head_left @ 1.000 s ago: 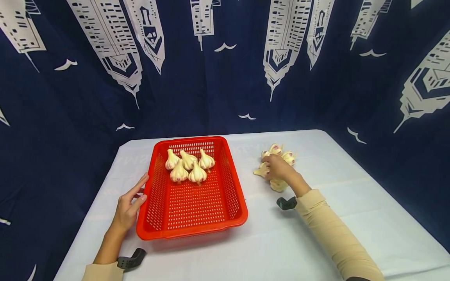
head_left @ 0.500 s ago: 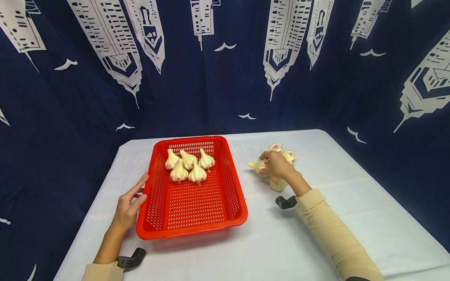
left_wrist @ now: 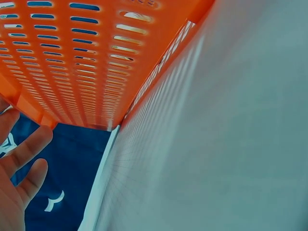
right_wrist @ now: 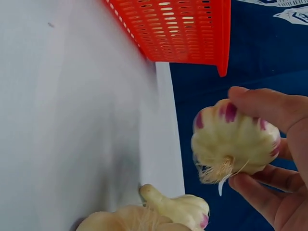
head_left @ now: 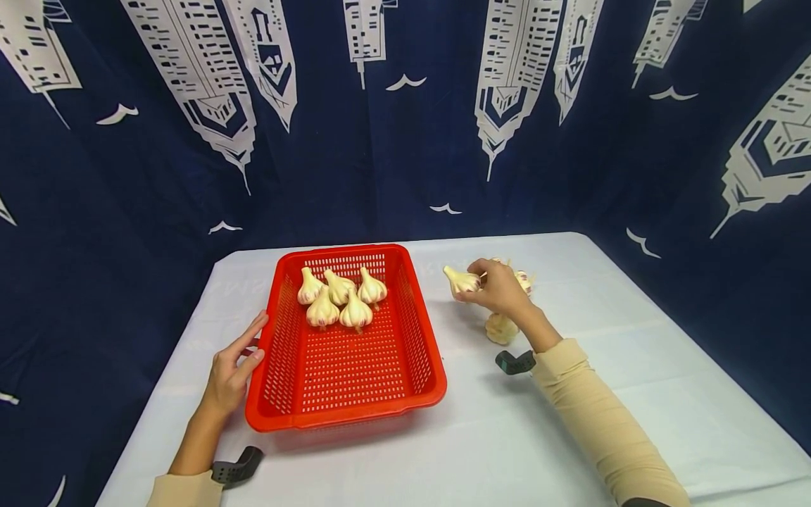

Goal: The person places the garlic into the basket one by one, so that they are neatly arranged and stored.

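My right hand (head_left: 503,287) pinches a garlic bulb (head_left: 462,281) between thumb and fingers, raised above the white table to the right of the red basket. In the right wrist view this bulb (right_wrist: 233,137) shows its roots and purple streaks. My left hand (head_left: 229,377) rests against the left side of the basket (head_left: 345,417), its fingers mostly straight along the rim. The left wrist view has these fingers (left_wrist: 29,149) at the outside of the perforated wall. Several garlic bulbs (head_left: 356,311) sit together in the far half of the basket.
Below and behind my right hand, more garlic bulbs lie on the table, one (head_left: 501,329) nearest me and another (head_left: 523,282) partly hidden. A white cloth (head_left: 469,436) covers the table. A dark blue curtain (head_left: 405,169) with white building prints hangs behind.
My right hand has lifted one garlic bulb out of the pile, up and slightly left, its stem tipping upward. The left hand and basket have stayed in place.
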The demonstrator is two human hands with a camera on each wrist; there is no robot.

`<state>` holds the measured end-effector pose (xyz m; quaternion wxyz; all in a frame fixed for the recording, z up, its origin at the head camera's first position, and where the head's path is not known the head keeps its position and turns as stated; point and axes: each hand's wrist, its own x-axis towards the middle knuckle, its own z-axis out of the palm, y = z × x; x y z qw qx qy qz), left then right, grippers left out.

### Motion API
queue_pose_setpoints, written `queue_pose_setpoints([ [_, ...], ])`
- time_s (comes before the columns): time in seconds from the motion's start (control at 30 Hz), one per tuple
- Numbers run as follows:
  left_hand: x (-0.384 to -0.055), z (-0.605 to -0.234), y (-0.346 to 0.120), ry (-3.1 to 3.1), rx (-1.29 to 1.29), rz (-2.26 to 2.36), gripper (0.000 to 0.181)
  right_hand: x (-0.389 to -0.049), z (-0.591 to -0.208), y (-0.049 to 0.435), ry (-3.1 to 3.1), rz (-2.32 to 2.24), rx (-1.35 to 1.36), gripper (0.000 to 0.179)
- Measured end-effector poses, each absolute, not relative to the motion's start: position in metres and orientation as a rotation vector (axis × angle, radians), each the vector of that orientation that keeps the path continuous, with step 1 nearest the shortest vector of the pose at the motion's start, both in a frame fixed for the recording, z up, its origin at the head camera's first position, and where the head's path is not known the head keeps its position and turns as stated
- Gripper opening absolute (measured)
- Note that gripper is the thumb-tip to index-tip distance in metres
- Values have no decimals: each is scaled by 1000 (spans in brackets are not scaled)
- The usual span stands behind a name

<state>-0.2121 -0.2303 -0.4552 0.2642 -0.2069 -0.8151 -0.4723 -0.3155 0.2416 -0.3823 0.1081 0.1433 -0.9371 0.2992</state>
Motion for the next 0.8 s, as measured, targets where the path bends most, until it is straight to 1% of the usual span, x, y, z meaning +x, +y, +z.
queue_pose_setpoints([
  [0.23,-212,-455,-230,-2201,-557,-1282,55,-316,-377,239,-2713,903,430,65],
  [0.33,-211,-455,-230,-2202,-556,-1287,55,-315,-375,237,-2710,906,429,66],
  [0.63,-212,-455,-230,-2207,-555,-1279,55,-312,-368,231,-2703,1026,427,57],
  [0.8,-212,-453,-230,-2217,-548,-1275,55,-310,-364,227,-2708,1084,419,56],
])
